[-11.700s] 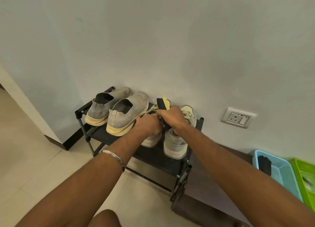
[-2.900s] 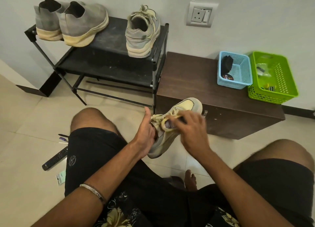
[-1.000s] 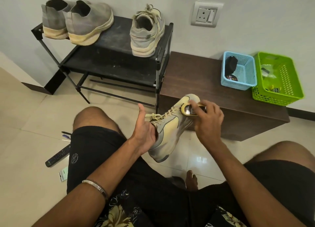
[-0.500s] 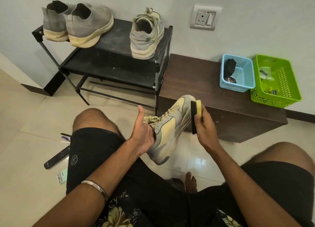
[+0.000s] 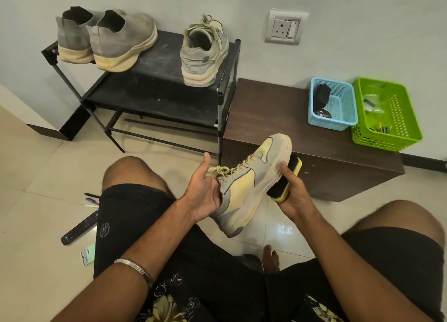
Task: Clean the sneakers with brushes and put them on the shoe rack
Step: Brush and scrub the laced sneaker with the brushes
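Left hand (image 5: 205,196) grips sneaker (image 5: 251,181) at collar, thumb up; right hand (image 5: 294,191) clasps brush (image 5: 286,182) against its sole

Counts: sneakers ×4, i.e. 2 grey slip-ons (image 5: 72,35) (image 5: 123,41) + 1 lace-up (image 5: 204,53) on shoe rack (image 5: 157,84), 1 lace-up (image 5: 251,184) in hands. Brush (image 5: 286,182) ×1. Baskets ×2: blue (image 5: 332,126), green (image 5: 387,138). Hands ×2: left (image 5: 203,193), right (image 5: 294,193). Remote (image 5: 79,227) ×1. Wall socket (image 5: 285,28) ×1.
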